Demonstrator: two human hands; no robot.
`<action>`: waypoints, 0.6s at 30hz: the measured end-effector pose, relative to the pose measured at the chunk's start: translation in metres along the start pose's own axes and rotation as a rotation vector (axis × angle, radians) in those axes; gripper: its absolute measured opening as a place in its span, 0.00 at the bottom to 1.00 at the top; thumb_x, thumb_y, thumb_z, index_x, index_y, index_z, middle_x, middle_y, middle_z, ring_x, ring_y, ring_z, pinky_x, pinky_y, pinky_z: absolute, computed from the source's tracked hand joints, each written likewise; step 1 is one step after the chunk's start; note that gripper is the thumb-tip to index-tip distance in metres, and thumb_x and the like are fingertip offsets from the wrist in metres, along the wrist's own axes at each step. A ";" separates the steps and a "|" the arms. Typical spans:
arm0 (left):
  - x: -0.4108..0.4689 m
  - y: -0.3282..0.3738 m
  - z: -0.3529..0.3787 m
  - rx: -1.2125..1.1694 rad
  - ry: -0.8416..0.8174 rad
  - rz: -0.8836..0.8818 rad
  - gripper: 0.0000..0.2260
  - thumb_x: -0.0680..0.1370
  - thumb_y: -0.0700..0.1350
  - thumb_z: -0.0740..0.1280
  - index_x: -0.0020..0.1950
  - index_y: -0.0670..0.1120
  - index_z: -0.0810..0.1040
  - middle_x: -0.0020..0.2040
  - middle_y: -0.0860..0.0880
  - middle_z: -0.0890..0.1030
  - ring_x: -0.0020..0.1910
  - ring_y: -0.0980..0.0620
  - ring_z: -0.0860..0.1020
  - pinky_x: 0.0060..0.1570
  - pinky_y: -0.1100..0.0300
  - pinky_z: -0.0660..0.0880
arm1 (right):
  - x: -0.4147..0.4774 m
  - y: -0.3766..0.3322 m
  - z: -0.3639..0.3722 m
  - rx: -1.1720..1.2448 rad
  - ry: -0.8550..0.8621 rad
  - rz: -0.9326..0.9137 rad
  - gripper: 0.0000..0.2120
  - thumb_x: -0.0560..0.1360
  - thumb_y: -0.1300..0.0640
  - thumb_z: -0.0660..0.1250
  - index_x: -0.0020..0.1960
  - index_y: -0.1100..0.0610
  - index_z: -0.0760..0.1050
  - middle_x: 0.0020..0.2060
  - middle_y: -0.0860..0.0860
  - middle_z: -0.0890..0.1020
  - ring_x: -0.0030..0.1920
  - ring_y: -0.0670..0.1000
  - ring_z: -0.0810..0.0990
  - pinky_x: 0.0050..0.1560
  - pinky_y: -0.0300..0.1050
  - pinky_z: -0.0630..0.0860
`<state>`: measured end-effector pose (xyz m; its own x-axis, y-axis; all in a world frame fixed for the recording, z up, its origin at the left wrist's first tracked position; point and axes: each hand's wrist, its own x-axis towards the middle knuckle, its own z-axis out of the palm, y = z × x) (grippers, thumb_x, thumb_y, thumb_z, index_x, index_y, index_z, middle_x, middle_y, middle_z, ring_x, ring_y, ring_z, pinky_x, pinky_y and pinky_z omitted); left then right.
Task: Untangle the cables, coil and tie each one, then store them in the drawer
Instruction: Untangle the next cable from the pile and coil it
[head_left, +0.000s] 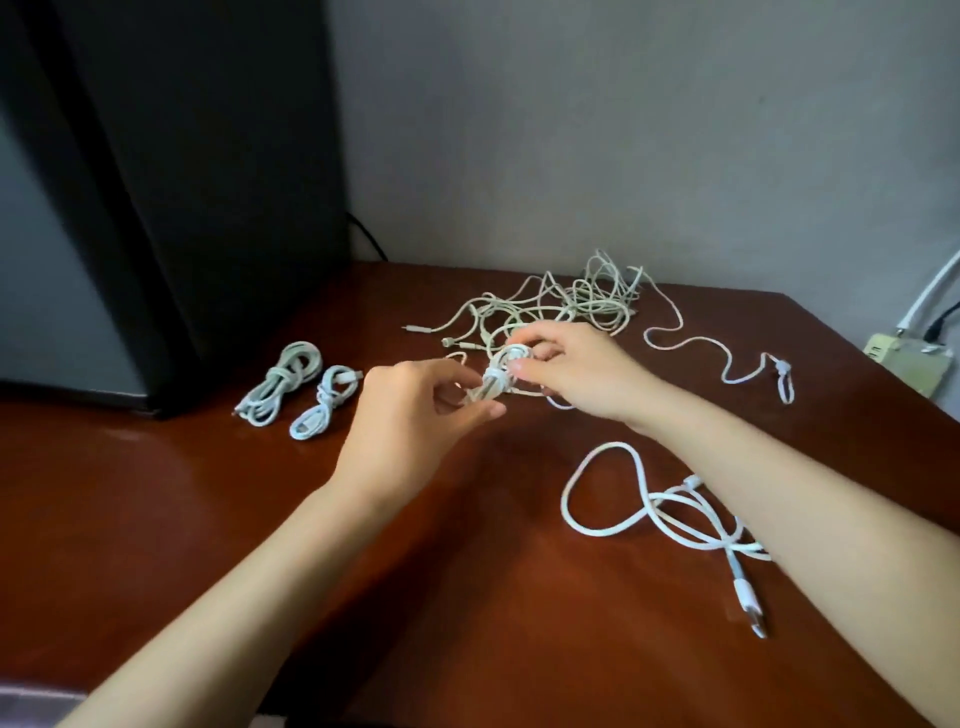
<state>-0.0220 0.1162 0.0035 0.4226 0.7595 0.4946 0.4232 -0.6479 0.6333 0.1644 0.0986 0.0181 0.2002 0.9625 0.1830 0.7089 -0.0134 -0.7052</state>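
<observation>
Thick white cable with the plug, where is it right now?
In the head view, the thick white cable lies loose on the table, near right, partly under the right forearm, nearer than the coiled cable held by left hand and right hand.

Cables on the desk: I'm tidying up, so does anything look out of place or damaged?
No damage shows. A tangled heap lies at the back, and a thick white cable sprawls uncoiled at front right. Two tied coils at left look neat. The left hand and right hand hold a third coil.
</observation>
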 end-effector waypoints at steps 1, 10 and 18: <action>-0.002 -0.007 -0.007 0.015 0.016 -0.007 0.13 0.68 0.51 0.76 0.49 0.47 0.84 0.34 0.55 0.79 0.34 0.61 0.76 0.36 0.69 0.72 | 0.005 -0.007 0.010 -0.028 -0.021 -0.025 0.11 0.75 0.55 0.69 0.57 0.51 0.78 0.43 0.52 0.82 0.42 0.50 0.78 0.52 0.48 0.75; -0.012 -0.062 -0.032 0.338 0.118 -0.065 0.15 0.69 0.56 0.74 0.50 0.49 0.84 0.40 0.50 0.83 0.47 0.48 0.77 0.52 0.50 0.69 | 0.025 -0.032 0.085 -0.173 -0.089 -0.088 0.18 0.80 0.54 0.61 0.69 0.52 0.69 0.57 0.52 0.78 0.60 0.54 0.75 0.56 0.43 0.69; -0.017 -0.075 -0.030 0.522 0.078 -0.045 0.19 0.70 0.61 0.71 0.50 0.47 0.83 0.42 0.48 0.82 0.50 0.42 0.75 0.53 0.47 0.64 | 0.020 -0.032 0.112 -0.498 -0.180 -0.138 0.23 0.84 0.50 0.47 0.78 0.48 0.51 0.77 0.50 0.56 0.77 0.54 0.43 0.75 0.52 0.41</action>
<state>-0.0848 0.1532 -0.0349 0.3421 0.7767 0.5289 0.7907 -0.5421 0.2846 0.0697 0.1489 -0.0321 -0.0056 0.9950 0.1001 0.9635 0.0321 -0.2657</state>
